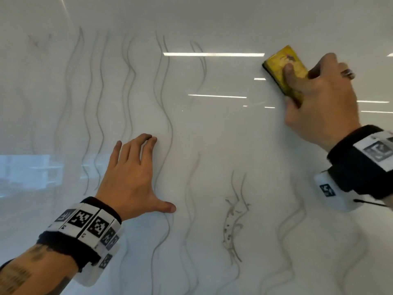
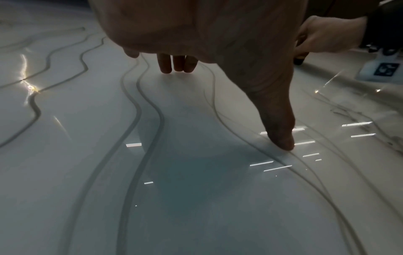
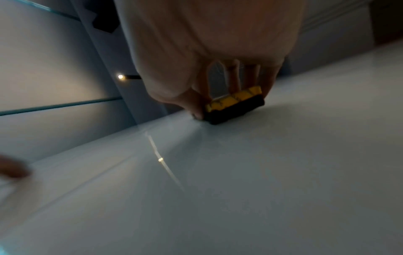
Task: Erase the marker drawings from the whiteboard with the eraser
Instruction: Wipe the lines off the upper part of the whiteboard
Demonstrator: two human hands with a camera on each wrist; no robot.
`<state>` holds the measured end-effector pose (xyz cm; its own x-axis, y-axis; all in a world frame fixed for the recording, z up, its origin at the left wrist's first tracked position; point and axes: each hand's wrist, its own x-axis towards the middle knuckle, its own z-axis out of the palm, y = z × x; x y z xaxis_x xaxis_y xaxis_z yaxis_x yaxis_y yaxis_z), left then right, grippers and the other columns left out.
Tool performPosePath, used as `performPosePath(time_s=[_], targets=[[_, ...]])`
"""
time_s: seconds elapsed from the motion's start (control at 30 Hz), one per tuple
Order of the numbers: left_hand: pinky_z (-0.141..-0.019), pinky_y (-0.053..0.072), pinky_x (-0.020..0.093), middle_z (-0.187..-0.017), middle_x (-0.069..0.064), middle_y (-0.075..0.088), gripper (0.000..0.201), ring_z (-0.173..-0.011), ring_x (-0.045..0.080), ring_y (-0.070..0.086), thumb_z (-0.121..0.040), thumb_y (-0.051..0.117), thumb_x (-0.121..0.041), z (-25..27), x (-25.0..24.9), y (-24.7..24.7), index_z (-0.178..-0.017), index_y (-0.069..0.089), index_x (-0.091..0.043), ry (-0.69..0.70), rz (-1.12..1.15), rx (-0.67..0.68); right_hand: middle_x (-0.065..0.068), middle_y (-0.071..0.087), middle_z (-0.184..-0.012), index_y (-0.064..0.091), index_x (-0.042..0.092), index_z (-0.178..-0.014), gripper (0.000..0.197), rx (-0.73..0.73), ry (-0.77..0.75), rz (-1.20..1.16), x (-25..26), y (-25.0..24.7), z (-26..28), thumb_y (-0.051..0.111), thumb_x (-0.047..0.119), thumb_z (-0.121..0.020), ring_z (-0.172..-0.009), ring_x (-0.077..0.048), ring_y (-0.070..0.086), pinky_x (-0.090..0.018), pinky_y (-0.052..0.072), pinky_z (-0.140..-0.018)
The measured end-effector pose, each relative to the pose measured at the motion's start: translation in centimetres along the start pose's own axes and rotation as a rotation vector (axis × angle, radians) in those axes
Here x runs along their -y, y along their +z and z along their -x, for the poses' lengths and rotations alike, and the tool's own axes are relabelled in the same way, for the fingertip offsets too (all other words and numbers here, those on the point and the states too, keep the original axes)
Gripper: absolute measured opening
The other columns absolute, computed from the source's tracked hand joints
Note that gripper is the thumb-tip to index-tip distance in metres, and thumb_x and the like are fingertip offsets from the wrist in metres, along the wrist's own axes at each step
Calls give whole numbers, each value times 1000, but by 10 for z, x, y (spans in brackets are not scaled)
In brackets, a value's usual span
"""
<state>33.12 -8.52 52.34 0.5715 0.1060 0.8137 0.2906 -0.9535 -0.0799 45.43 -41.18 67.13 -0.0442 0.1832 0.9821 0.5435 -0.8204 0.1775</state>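
Note:
A glossy whiteboard (image 1: 223, 133) fills the head view, covered with faint grey wavy marker lines (image 1: 163, 107) on its left, middle and bottom. My right hand (image 1: 319, 99) grips a yellow eraser (image 1: 280, 67) with a black felt underside and holds it flat on the board at the upper right, thumb on one edge and fingers on top. The right wrist view shows the eraser (image 3: 235, 103) with its felt against the board. My left hand (image 1: 136, 175) rests on the board at lower centre-left, fingers straight and spread, thumb (image 2: 281, 138) out to the side.
A smudged, partly wiped scribble (image 1: 234, 218) sits at the lower middle of the board. Ceiling lights reflect as bright bars (image 1: 212, 54) near the eraser. The board around the eraser bears no lines.

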Motion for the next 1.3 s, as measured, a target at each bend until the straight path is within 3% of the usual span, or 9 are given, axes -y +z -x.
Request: performPosePath(time_s=[0.2,0.43,0.63,0.77,0.9,1.0,1.13,1.2,1.3], targets=[[-126,15,61,-162,8,25,164,-150,30,31,-33,56,-105,2,0,2,-160,21,-8,0,-2,2,-14,43,-110,63,18,-137,72,269,-545,-102,91,31,124,72,17,-66,-81,-33,48,-39,37,-63],[-130,7,55,-168,5,13,163,-157,21,15,-41,51,-107,5,-1,-4,-164,8,-9,7,-44,39,-23,46,-120,62,23,-139,55,93,-107,-46,69,24,-10,70,17,-84,-99,-45,49,-47,46,-78],[-129,7,56,-164,1,25,152,-154,18,25,-46,54,-105,11,17,-20,-162,22,-11,106,40,-58,-11,44,-112,64,22,-134,74,279,-548,-112,134,47,107,79,15,-61,-85,-34,49,-37,31,-64],[-129,11,55,-161,0,32,140,-150,18,31,-56,48,-104,14,50,-30,-159,30,-11,184,43,-39,-19,52,-108,65,25,-133,59,104,-337,-59,113,44,1,74,15,-76,-86,-43,53,-47,50,-71],[-130,14,52,-159,-2,34,129,-149,17,32,-60,53,-101,13,86,-33,-156,35,-16,205,87,-75,-20,44,-123,61,25,-140,53,16,2,-23,112,43,-89,67,24,-87,-104,-46,50,-50,50,-87],[-129,15,49,-157,-1,36,125,-148,19,35,-61,59,-96,11,112,-31,-154,37,-16,188,127,-120,-19,45,-120,61,21,-142,63,4,-183,-49,171,59,-34,67,14,-79,-93,-40,48,-46,49,-74],[-128,16,50,-160,2,31,137,-149,24,32,-51,60,-98,6,144,-23,-157,31,-15,127,85,-70,-13,54,-110,64,21,-136,71,219,-512,-122,221,77,69,75,13,-67,-81,-35,49,-40,42,-63],[-129,13,51,-163,2,25,145,-151,24,27,-46,60,-100,4,159,-20,-160,24,-17,134,40,-22,-16,55,-108,64,26,-136,67,236,-534,-85,203,71,31,73,13,-71,-82,-38,52,-44,48,-66],[-129,9,53,-166,1,16,154,-154,24,19,-40,61,-100,4,179,-15,-163,14,-20,122,-21,33,-25,51,-114,62,26,-139,57,58,-258,33,166,55,-69,70,16,-84,-93,-48,54,-55,52,-79]])
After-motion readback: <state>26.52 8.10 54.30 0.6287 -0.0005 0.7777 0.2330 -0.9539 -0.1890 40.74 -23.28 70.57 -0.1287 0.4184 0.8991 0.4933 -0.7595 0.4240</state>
